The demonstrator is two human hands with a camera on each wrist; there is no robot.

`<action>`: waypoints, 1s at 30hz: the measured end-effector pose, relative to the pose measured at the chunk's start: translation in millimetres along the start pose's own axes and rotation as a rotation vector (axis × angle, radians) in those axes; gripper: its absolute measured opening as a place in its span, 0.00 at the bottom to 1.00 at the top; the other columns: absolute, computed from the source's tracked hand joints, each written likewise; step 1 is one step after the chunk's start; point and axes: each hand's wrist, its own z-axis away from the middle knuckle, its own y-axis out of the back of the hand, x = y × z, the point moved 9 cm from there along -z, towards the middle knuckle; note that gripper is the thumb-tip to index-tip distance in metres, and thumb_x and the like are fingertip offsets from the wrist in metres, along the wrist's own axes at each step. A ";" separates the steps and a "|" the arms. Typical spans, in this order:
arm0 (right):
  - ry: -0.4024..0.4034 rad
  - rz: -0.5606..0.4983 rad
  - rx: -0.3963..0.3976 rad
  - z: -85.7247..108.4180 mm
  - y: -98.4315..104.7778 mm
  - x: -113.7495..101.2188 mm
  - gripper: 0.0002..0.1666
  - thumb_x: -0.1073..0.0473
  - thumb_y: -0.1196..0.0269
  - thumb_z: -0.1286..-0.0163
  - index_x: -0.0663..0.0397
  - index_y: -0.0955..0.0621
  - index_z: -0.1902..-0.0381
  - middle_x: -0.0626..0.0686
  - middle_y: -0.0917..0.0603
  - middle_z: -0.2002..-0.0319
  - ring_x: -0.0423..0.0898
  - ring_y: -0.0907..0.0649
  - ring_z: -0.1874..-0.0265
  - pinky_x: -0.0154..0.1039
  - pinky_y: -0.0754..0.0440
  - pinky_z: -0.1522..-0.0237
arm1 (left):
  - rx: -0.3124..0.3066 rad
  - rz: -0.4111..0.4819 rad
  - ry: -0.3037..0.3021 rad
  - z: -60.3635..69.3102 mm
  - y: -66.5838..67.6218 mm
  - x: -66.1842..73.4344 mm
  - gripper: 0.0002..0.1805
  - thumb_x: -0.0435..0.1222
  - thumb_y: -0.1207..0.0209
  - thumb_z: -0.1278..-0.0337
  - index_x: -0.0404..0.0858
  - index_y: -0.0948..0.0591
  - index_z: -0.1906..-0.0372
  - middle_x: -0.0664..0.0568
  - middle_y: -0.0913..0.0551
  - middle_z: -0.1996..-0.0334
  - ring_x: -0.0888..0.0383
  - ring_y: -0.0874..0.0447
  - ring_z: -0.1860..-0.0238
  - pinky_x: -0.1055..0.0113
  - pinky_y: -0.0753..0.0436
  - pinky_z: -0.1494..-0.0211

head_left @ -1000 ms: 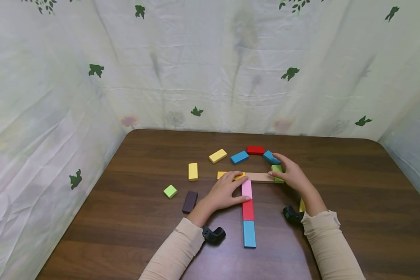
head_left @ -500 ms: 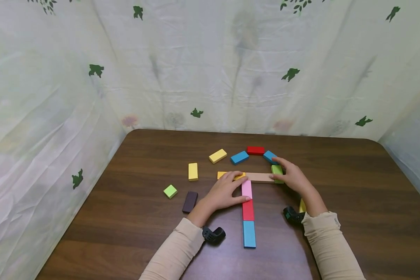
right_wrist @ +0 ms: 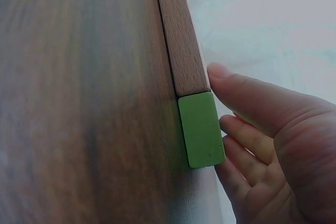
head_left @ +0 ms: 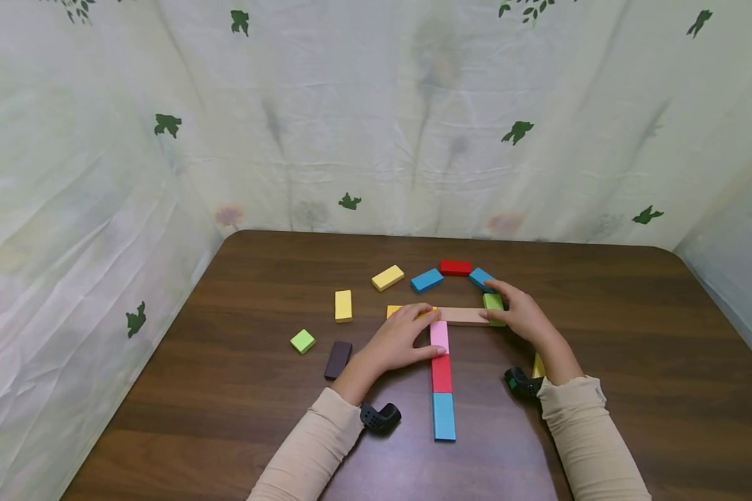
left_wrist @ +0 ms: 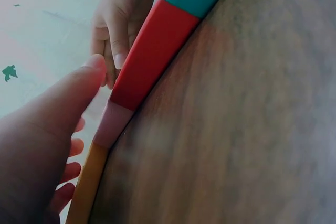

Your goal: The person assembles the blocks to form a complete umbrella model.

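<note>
Table [head_left: 677, 334], brown wood grain; pink block [head_left: 439, 334], red block [head_left: 441, 374], blue block [head_left: 443, 416] end to end; dark block [head_left: 338, 360] apart

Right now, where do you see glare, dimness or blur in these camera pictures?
Head view: pale sheen on the near tabletop between the sleeves; left wrist view: tabletop blurred, left hand dim; right wrist view: tabletop blurred, green block sharper.

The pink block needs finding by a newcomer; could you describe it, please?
On the brown table, beside the left hand, lies a straight three-block column. The pink block is its far end, the only pink one visible.
</note>
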 end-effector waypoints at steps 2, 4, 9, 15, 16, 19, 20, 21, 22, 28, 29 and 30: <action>-0.003 0.001 0.001 0.0 0.1 -0.6 0.43 0.49 0.37 0.42 0.59 0.40 0.35 0.63 0.38 0.37 0.62 0.39 0.40 0.57 0.42 0.42 | 0.022 0.013 -0.005 -0.1 4.0 0.6 0.38 0.60 0.47 0.50 0.44 0.35 0.36 0.51 0.35 0.41 0.55 0.40 0.40 0.61 0.38 0.40; -0.003 0.001 0.002 0.4 0.4 -1.5 0.43 0.49 0.37 0.42 0.59 0.40 0.35 0.64 0.38 0.37 0.62 0.39 0.40 0.57 0.42 0.42 | 0.036 0.023 -0.002 0.0 8.3 1.1 0.38 0.59 0.47 0.49 0.42 0.36 0.36 0.51 0.34 0.41 0.54 0.39 0.40 0.61 0.37 0.40; -0.006 0.001 -0.004 1.0 0.5 -2.1 0.42 0.50 0.37 0.42 0.59 0.40 0.34 0.64 0.39 0.37 0.62 0.40 0.39 0.58 0.43 0.42 | 0.051 0.007 0.018 2.2 19.5 0.7 0.40 0.59 0.48 0.49 0.42 0.38 0.35 0.51 0.36 0.39 0.54 0.41 0.38 0.59 0.38 0.39; -0.009 -0.004 -0.008 1.2 -0.4 -0.8 0.42 0.49 0.37 0.42 0.59 0.40 0.34 0.63 0.39 0.37 0.62 0.40 0.39 0.57 0.43 0.42 | 0.114 -0.014 0.016 8.9 38.0 -3.9 0.41 0.60 0.47 0.50 0.40 0.39 0.35 0.51 0.36 0.38 0.54 0.42 0.38 0.59 0.38 0.39; -0.010 -0.006 -0.010 1.2 -0.8 -0.1 0.42 0.49 0.37 0.42 0.59 0.40 0.34 0.63 0.39 0.37 0.63 0.40 0.40 0.58 0.43 0.42 | 0.124 -0.013 0.020 10.2 40.6 -5.7 0.41 0.60 0.47 0.50 0.40 0.39 0.35 0.51 0.36 0.39 0.54 0.41 0.38 0.59 0.38 0.39; -0.013 -0.011 -0.014 0.8 -1.8 2.7 0.42 0.48 0.38 0.42 0.58 0.40 0.34 0.63 0.40 0.36 0.62 0.40 0.39 0.57 0.42 0.42 | 0.154 -0.011 0.040 15.1 47.5 -12.4 0.42 0.59 0.45 0.50 0.39 0.39 0.35 0.50 0.35 0.39 0.54 0.41 0.38 0.60 0.38 0.39; -0.013 -0.013 -0.015 0.8 -2.1 3.3 0.43 0.47 0.38 0.42 0.57 0.40 0.34 0.63 0.40 0.36 0.62 0.40 0.39 0.57 0.42 0.42 | 0.164 -0.005 0.047 16.9 50.0 -14.8 0.42 0.58 0.45 0.51 0.39 0.38 0.35 0.50 0.35 0.39 0.54 0.40 0.38 0.60 0.38 0.39; -0.011 -0.015 -0.014 0.8 -2.0 3.5 0.42 0.48 0.38 0.42 0.57 0.40 0.34 0.63 0.40 0.36 0.62 0.40 0.39 0.57 0.42 0.42 | 0.172 0.003 0.054 18.6 52.4 -17.5 0.42 0.58 0.44 0.51 0.38 0.38 0.35 0.49 0.35 0.39 0.54 0.40 0.38 0.60 0.38 0.39; -0.009 -0.016 -0.014 0.8 -2.1 3.6 0.42 0.48 0.38 0.42 0.57 0.40 0.34 0.62 0.40 0.36 0.62 0.41 0.39 0.57 0.43 0.42 | 0.179 0.010 0.061 20.3 54.7 -20.4 0.42 0.57 0.43 0.51 0.38 0.39 0.35 0.49 0.35 0.39 0.54 0.40 0.38 0.60 0.39 0.39; 0.013 -0.011 -0.009 2.5 -1.4 3.1 0.41 0.49 0.38 0.41 0.57 0.39 0.35 0.61 0.38 0.37 0.60 0.41 0.38 0.57 0.43 0.42 | 0.216 0.063 0.120 32.0 70.0 -41.9 0.42 0.55 0.40 0.53 0.37 0.38 0.36 0.47 0.36 0.39 0.52 0.41 0.38 0.58 0.39 0.38; 0.017 -0.012 -0.009 2.9 -1.4 2.7 0.40 0.49 0.38 0.41 0.57 0.39 0.35 0.61 0.38 0.37 0.60 0.41 0.38 0.57 0.43 0.42 | 0.222 0.074 0.134 34.4 72.5 -46.1 0.42 0.55 0.39 0.53 0.37 0.38 0.36 0.47 0.36 0.39 0.51 0.41 0.38 0.57 0.39 0.39; 0.020 -0.013 -0.009 3.3 -1.5 2.5 0.40 0.49 0.38 0.41 0.58 0.39 0.35 0.61 0.38 0.37 0.60 0.41 0.38 0.57 0.43 0.42 | 0.226 0.087 0.145 36.9 74.8 -50.2 0.42 0.54 0.39 0.54 0.36 0.38 0.37 0.46 0.36 0.39 0.51 0.41 0.38 0.56 0.39 0.39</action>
